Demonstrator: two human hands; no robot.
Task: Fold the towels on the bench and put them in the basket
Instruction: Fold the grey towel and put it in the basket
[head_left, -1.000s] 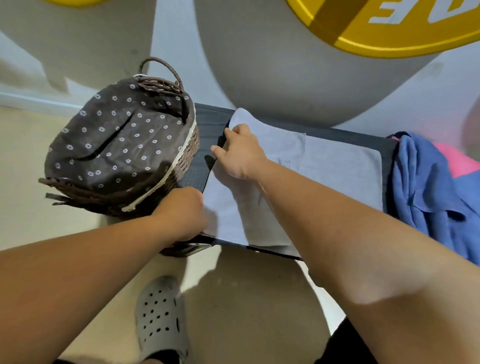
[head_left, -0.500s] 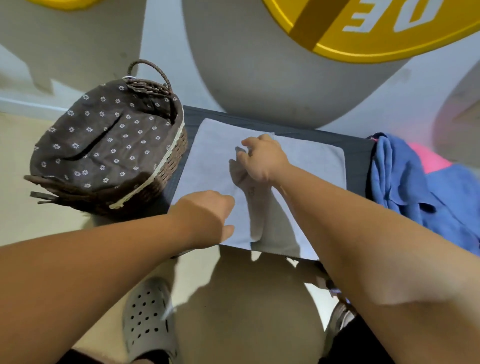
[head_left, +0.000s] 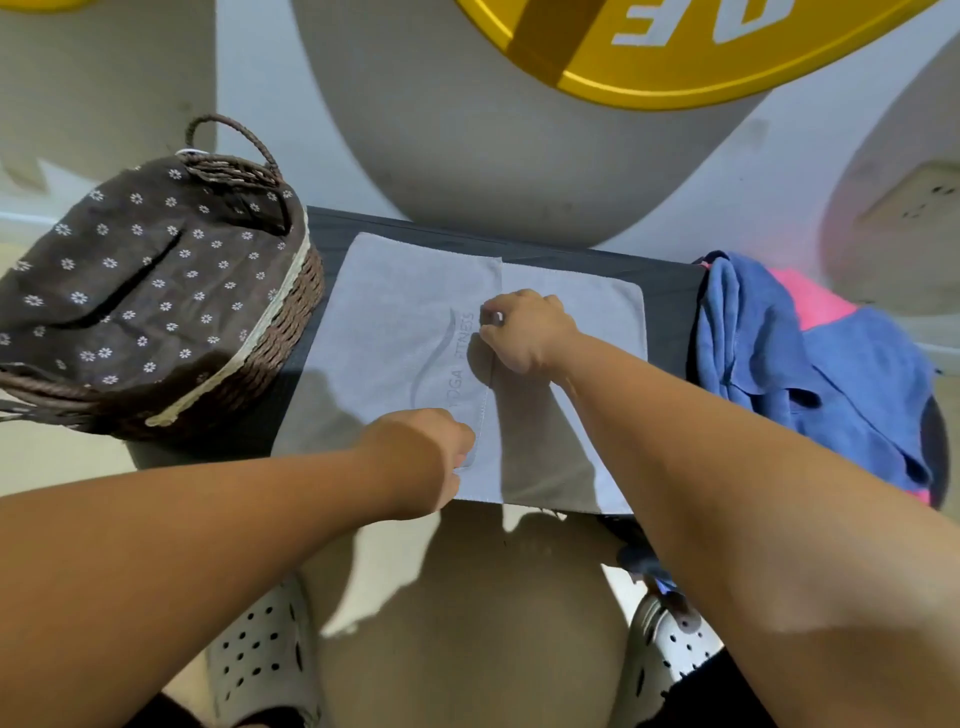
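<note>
A light grey towel (head_left: 395, 322) lies flat on the dark bench (head_left: 670, 312), its left part folded over toward the middle. My right hand (head_left: 524, 332) pinches the far end of that folded edge. My left hand (head_left: 431, 452) pinches the near end of the same edge at the towel's front. A wicker basket (head_left: 291, 312) with a brown flowered lining stands at the bench's left end. A heap of blue towels (head_left: 789, 374) with a pink one (head_left: 810, 301) lies at the right end.
A large grey rounded pillar (head_left: 467, 130) with a yellow sign rises right behind the bench. My feet in white perforated clogs (head_left: 260, 660) stand on the beige floor in front of the bench.
Both hands carried the towel's left edge from beside the basket rightward to the middle, laying the left part over the rest. The camera tilted slightly.
</note>
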